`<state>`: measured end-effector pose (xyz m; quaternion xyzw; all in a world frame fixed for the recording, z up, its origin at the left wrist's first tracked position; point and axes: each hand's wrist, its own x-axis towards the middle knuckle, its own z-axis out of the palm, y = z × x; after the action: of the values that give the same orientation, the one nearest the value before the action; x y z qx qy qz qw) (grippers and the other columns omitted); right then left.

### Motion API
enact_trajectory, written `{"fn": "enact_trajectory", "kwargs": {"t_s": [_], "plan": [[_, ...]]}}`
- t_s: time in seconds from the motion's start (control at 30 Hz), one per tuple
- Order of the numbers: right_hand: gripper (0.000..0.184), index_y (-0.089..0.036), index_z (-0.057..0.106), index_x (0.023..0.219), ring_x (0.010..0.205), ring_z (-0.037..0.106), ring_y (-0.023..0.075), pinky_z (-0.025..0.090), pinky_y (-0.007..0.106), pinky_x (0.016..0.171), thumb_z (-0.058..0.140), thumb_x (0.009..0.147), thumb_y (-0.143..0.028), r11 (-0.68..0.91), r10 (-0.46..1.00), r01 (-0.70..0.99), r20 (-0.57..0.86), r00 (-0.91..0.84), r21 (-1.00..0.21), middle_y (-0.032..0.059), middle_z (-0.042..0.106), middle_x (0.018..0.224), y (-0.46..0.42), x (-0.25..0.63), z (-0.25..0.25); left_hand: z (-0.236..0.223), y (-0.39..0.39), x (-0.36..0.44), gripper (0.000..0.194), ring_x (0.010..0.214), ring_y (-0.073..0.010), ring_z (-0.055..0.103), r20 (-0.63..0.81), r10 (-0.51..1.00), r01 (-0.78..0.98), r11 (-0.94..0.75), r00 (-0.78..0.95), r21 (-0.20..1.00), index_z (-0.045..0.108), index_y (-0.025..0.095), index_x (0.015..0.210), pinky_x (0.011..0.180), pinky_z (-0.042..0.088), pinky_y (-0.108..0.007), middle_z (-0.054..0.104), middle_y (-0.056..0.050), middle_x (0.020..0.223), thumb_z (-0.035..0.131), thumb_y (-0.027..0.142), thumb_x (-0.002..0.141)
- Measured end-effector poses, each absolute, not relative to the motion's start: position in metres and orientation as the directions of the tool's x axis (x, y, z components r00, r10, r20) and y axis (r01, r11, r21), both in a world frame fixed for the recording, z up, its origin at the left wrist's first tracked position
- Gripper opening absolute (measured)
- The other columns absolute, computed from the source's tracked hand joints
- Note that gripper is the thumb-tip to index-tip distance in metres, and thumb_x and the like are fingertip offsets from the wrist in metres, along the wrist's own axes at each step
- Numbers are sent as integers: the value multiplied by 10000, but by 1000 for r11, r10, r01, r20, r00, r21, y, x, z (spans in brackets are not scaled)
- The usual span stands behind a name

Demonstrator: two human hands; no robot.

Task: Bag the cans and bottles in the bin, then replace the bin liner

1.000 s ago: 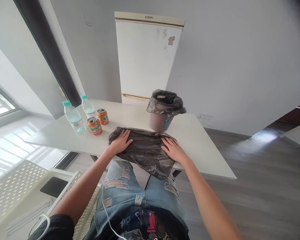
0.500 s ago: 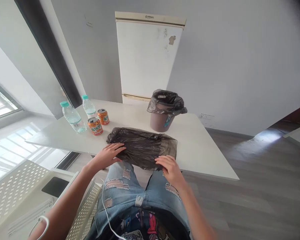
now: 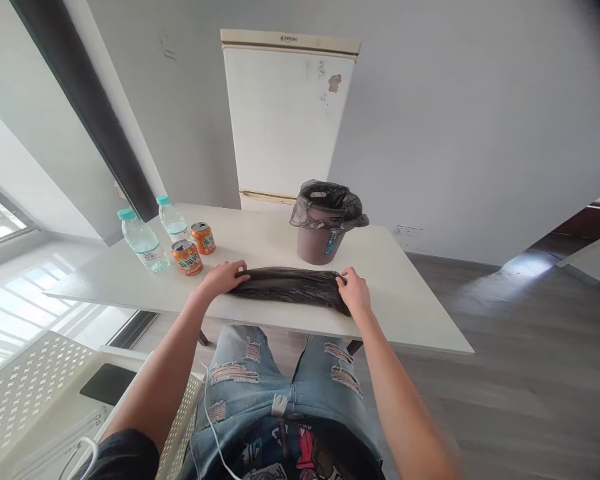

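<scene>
A black plastic garbage bag [image 3: 290, 288], folded into a long narrow strip, lies near the front edge of the white table [image 3: 253, 233]. At its left end my left hand [image 3: 225, 276] pinches the plastic between thumb and fingers. My right hand [image 3: 354, 291] is closed on the right end in the same way. Behind the strip stands a brown trash can [image 3: 316, 245], its rim covered by another black bag [image 3: 307, 207] that hangs over the sides.
Two orange cans [image 3: 187, 258] and two clear water bottles [image 3: 144, 243] with green caps stand on the table's left side. A white refrigerator [image 3: 285, 120] is behind the table. At lower left, a perforated white basket [image 3: 30, 380] and a dark phone-like slab [image 3: 109, 384] sit close to my left arm.
The bag was spread wide over the table edge; its near side has been folded away from me into a narrow strip. Both hands moved forward and now grip its ends.
</scene>
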<state>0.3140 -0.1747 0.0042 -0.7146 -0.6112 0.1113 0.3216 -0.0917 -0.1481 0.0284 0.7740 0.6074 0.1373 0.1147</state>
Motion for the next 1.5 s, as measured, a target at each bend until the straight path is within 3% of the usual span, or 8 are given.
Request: {"fn": "enact_trajectory", "kwargs": {"t_s": [0.2,0.27,0.37,0.67,0.9,1.0,1.17,1.5], "plan": [[325,-166,561,1315,1030,653,293,531,441,920,515,1024,-303,181,828,821,534,169,-541,149,686,1087,-216,316,9,30,-187,-90,386,1266,-331,577,431,863,886,-394,264,246,640,242,1291,1069,442,-475,651,-126,1318,581,491,1002],[319,-198,594,1322,1214,618,295,502,469,1058,537,1043,-341,433,736,798,676,-44,-419,160,670,1268,-236,314,10,28,-202,-96,372,1293,-305,579,425,812,828,-519,401,211,644,270,1309,1099,431,-461,638,-97,1395,578,486,1014],[371,-245,629,1375,1338,589,295,420,520,1192,624,1019,-347,635,726,700,562,-397,-326,112,664,1399,-251,308,3,19,-207,-107,324,1293,-302,604,302,799,781,-588,521,211,689,269,1268,1118,424,-454,662,-74,1415,593,431,1004],[251,-225,755,1012,860,726,251,559,372,806,621,936,-423,219,956,651,294,6,-727,74,781,928,-184,317,-7,22,-153,-106,301,776,-211,675,131,953,848,-302,272,436,688,266,1158,749,504,-308,748,-6,852,517,473,1022],[320,-166,704,1165,1065,661,312,523,478,970,601,936,-364,216,852,752,496,167,-623,161,723,1147,-188,304,18,17,-174,-87,419,1363,-300,550,398,867,883,-411,302,226,648,212,1346,1163,409,-472,625,-122,1460,381,404,1085],[360,-152,693,1228,1231,614,287,477,452,1102,413,1053,-294,440,761,757,648,-30,-483,165,691,1276,-206,241,29,0,-185,-76,563,1536,-282,403,316,860,855,-474,400,210,463,170,1572,1288,290,-479,470,-117,1641,293,441,1109],[488,-62,565,1471,1500,417,267,276,434,1297,358,1071,-250,600,791,673,447,-419,-432,178,521,1569,-204,93,16,-35,-179,-76,599,1569,-308,360,179,884,874,-460,432,160,456,121,1586,1314,259,-500,437,-152,1659,395,387,1052],[660,-183,357,1655,1623,218,253,96,559,1339,234,1116,-543,421,906,788,168,-388,-449,63,283,1736,-176,106,-19,-36,-173,-80,627,1611,-281,282,123,892,886,-449,436,119,343,130,1660,1309,246,-531,334,-143,1708,270,360,1081]]}}
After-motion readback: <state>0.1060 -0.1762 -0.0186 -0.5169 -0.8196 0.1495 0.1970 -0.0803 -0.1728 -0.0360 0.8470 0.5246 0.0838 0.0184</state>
